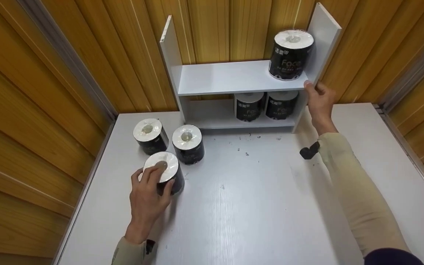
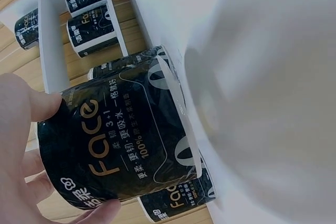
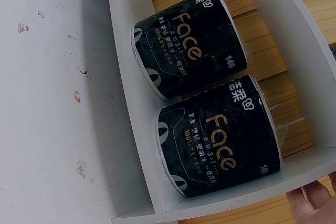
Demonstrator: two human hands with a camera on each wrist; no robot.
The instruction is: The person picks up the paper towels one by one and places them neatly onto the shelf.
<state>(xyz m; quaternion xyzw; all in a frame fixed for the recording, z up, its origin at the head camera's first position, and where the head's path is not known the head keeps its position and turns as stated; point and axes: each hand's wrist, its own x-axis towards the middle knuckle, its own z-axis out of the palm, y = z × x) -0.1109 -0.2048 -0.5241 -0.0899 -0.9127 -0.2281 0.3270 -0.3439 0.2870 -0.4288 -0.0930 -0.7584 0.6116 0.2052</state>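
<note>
Fingers of my left hand [image 1: 147,197] curl round the top and sides of a black-and-white paper roll [image 1: 175,180], the nearest of three on the left of the table. The left wrist view shows the same roll [image 2: 121,135] between thumb and fingers. At the right side of the white shelf [image 1: 226,77], my right hand [image 1: 321,103] grips the upright panel by the upper board's corner. One roll [image 1: 291,59] stands on the upper board, and two rolls [image 1: 248,108] [image 1: 281,106] stand side by side on the lower one.
Two more rolls [image 1: 153,141] [image 1: 189,149] stand on the white table [image 1: 248,206] just behind the held one, left of the shelf. Wood-patterned walls [image 1: 212,29] close off the back and sides. Small dark marks dot the table before the shelf.
</note>
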